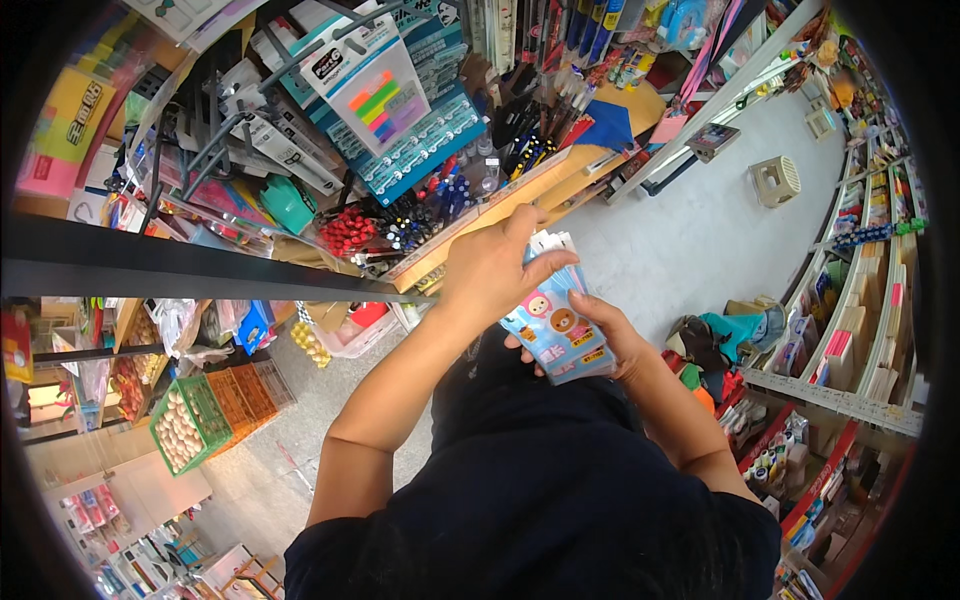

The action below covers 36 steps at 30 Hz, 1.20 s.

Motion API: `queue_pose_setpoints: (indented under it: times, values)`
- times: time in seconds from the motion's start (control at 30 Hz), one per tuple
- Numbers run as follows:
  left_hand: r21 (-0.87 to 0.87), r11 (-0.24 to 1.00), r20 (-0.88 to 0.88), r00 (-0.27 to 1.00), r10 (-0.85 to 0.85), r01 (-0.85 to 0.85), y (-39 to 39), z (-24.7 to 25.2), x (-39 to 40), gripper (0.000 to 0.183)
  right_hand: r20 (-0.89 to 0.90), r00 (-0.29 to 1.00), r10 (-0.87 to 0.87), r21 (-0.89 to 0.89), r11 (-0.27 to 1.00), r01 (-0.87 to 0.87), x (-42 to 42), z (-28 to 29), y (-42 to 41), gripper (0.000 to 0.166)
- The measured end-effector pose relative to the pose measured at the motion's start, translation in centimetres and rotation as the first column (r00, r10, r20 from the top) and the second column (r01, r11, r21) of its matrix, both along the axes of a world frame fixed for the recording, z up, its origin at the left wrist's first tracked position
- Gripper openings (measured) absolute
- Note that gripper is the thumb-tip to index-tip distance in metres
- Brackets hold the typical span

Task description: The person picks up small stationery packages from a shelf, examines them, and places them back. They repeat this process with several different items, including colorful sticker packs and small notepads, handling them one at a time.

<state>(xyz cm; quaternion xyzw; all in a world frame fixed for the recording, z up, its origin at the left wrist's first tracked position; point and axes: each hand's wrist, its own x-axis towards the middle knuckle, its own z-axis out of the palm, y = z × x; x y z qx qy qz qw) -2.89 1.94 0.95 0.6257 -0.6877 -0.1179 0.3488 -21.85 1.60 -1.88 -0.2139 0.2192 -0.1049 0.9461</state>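
A stack of thin, light blue packets printed with cartoon bears (559, 322) is gripped by my right hand (611, 326), its thumb on top and fingertips showing at the stack's left side. My left hand (495, 266) lies over the upper left part of the stack, thumb across it near the white top ends. Whether its other fingers hold a packet is hidden. Just beyond the hands runs the wooden edge of a display shelf (480, 225). Behind it stand bunches of pens with red caps (349, 231) and blue pens (451, 193).
Hanging packs, including colored index tabs (379, 97), cover metal hooks at the upper left. A black metal bar (187, 259) crosses the left. A beige plastic stool (776, 181) stands on the floor. Stocked shelves (832, 397) line the right; a green crate of eggs (195, 424) is lower left.
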Motion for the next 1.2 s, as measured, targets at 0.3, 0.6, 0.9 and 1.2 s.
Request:
queue_pose_setpoints:
  times: [0.3,0.6,0.9,1.2]
  values:
    - [-0.253,0.96,-0.165,0.983,0.083,-0.124,-1.6,-0.4,2.3,0.013,0.041,0.999,0.002,-0.075,0.997,0.001,0.3,0.4,0.1,0.067]
    - [0.024,0.993,-0.627,0.772,0.108,-0.119,0.1,2.3,6.4,0.024,0.299,0.95,-0.095,0.099,0.993,0.068,-0.6,1.0,0.0,0.08]
    - [0.02,0.995,-0.569,0.817,0.089,-0.095,0.5,1.9,4.0,0.013,0.231,0.967,-0.106,0.05,0.994,0.097,1.5,1.9,-0.2,0.086]
    - [-0.004,0.999,-0.734,0.679,0.021,-0.035,2.0,3.9,5.9,0.02,0.391,0.917,-0.086,0.052,0.996,0.071,1.8,1.8,-0.1,0.081]
